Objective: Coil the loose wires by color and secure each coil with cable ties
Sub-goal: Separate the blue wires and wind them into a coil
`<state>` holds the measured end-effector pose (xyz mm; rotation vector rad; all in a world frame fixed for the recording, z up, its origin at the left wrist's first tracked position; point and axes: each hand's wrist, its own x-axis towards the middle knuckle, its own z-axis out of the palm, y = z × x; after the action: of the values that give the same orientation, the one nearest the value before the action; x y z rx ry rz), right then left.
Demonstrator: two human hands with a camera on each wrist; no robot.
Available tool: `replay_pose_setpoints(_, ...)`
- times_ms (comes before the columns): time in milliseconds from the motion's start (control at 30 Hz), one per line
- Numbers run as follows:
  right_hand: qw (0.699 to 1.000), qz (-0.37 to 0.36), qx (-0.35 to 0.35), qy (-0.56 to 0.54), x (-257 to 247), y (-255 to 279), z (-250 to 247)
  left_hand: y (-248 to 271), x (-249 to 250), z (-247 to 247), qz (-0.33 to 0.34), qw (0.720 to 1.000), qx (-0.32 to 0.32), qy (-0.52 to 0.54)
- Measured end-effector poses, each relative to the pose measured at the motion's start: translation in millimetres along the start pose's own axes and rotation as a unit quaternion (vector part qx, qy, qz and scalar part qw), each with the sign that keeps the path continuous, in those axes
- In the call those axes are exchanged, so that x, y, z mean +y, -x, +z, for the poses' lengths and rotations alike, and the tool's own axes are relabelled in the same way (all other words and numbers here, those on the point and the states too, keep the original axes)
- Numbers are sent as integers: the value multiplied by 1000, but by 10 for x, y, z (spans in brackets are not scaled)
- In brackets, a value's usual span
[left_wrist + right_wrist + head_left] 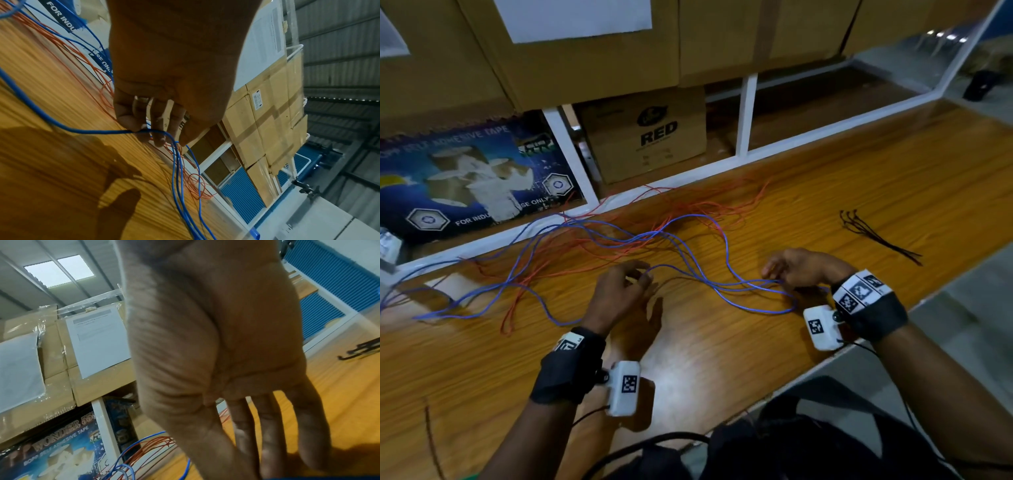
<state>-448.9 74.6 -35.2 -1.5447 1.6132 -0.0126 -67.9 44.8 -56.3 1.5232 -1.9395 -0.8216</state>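
Note:
Several loose blue wires (750, 284) and red wires (722, 207) lie tangled across the wooden table (722, 359). My left hand (642, 275) hovers over the middle of the tangle and pinches one blue wire (61, 126) between thumb and curled fingers (156, 129). My right hand (779, 279) points its fingers down and holds a bunch of blue strands at their looped end, just above the table. In the right wrist view the palm (226, 337) fills the frame and the fingertips are cut off. A bundle of black cable ties (876, 236) lies to the right, apart from both hands.
A white frame rail (688, 174) runs along the table's far edge. Behind it stand a cardboard box marked RED (650, 137) and a blue adhesive tape carton (472, 185). Larger cartons are stacked above. The table's near edge runs by my right forearm.

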Motion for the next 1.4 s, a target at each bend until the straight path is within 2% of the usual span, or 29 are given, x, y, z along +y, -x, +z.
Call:
replay_pose_setpoints(67, 1000, 4, 12, 10, 60, 32, 30, 3, 65, 19, 17, 1000, 18, -18)
replay_pose_setpoints(233, 997, -31, 73, 22, 164, 176, 117, 102, 389, 102, 135, 985, 101, -39)
replay_pose_setpoints(300, 992, -60, 110, 3, 149, 255, 112, 164, 609, 184, 207, 977, 50, -15)
replay_pose_setpoints(400, 978, -99, 178, -49, 103, 348, 65, 251, 788, 401, 261, 959, -113, 0)
replay_pose_setpoints(500, 966, -141, 201, -79, -9, 463, 10, 308, 798, 699, 264, 943, -202, -27)
replay_pose_setpoints(600, 964, -170, 176, -101, -107, 602, -19, 341, 822, 915, 237, 943, -230, -45)
replay_pose_setpoints(700, 962, -185, 135, -148, -159, 719, 0, 328, 797, 1060, 253, 937, -234, -56)
replay_pose_setpoints(833, 955, -191, 129, -187, -140, 767, 12, 345, 811, 1119, 309, 928, -199, -60)
replay_pose_setpoints(1000, 962, -142, 125, -195, -15, 849, -19, 433, 889, 927, 248, 958, -141, 38)
replay_pose_setpoints(1100, 961, -122, 130, -211, 37, 881, 16, 491, 1006, 767, 232, 953, -152, 119)
replay_pose_setpoints(1233, 934, -107, 143, -308, 33, 903, 28, 550, 1101, 678, 254, 948, -147, 123)
replay_pose_setpoints(1300, 915, -100, 187, -344, -1, 900, -14, 591, 1086, 688, 253, 950, -160, 89)
replay_pose_setpoints(1400, 870, -100, 283, -391, -18, 829, -105, 651, 1012, 742, 239, 944, -225, 46)
